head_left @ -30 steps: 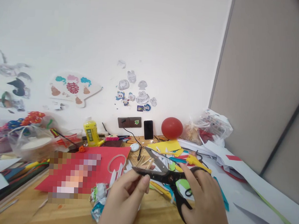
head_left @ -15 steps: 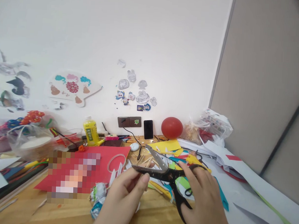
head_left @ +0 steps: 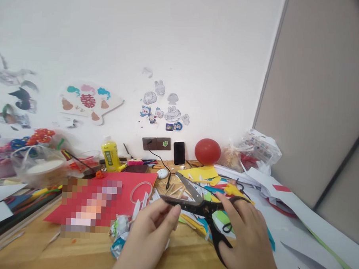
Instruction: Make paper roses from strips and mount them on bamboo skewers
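A pair of black-handled scissors (head_left: 205, 209) is in my right hand (head_left: 246, 240), whose fingers and thumb go through the handle loops. The blades stand apart and point to the left. My left hand (head_left: 151, 232) is closed in a pinch around the tip of the lower blade. Whatever lies between its thumb and fingers is hidden. A crumpled foil wrapper (head_left: 119, 231), silver, green and blue, shows just left of my left wrist. Below the blades lie paper scraps and thin wooden sticks (head_left: 177, 191).
Red paper (head_left: 110, 211) lies at left on the wooden table (head_left: 81, 257), partly blurred out. Farther back are a yellow bottle (head_left: 110, 154), a phone (head_left: 179, 153) and a red balloon (head_left: 207, 151). White paper sheets (head_left: 308, 239) cover the right side.
The view has tilted down slightly, so the background sits a little higher. Both hands and the scissors keep nearly the same pose, blades still apart.
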{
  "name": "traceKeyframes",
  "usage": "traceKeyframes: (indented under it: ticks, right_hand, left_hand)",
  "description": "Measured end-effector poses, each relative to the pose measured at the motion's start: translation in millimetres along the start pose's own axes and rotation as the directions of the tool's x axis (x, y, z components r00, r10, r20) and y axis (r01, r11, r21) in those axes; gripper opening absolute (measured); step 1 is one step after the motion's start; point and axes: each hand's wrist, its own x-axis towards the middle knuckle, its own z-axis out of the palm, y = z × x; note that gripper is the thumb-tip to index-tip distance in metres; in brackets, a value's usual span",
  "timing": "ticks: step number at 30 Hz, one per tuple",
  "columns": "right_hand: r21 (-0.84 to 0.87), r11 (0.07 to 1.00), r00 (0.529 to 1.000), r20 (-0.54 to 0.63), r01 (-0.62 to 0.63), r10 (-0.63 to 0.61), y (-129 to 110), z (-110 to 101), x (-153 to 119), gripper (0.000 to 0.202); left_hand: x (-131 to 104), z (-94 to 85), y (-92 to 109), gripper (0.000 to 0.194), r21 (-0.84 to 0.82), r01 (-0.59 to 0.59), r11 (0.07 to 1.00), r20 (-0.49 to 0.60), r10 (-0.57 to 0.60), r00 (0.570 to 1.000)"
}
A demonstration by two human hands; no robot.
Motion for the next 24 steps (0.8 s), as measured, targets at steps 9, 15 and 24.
traceKeyframes:
  ticks: [9,15,24]
  right_hand:
    - [0.01,0.999,0.997,-0.06,0.046,-0.045,0,-5,4,0.061]
    - [0.024,0.996,0.991,-0.104,0.083,-0.08,-2,-5,2,0.051]
    - [-0.025,0.991,0.975,-0.177,0.133,-0.135,-2,-11,4,0.031]
  left_hand:
    - [1,-2.8,7,0.021,0.002,-0.057,0.998,0.003,0.057,0.998]
    - [1,-6.0,9,0.018,-0.015,-0.093,0.996,0.044,0.093,0.995]
    - [1,-5.6,1,0.029,0.159,-0.073,0.985,-0.034,0.08,0.996]
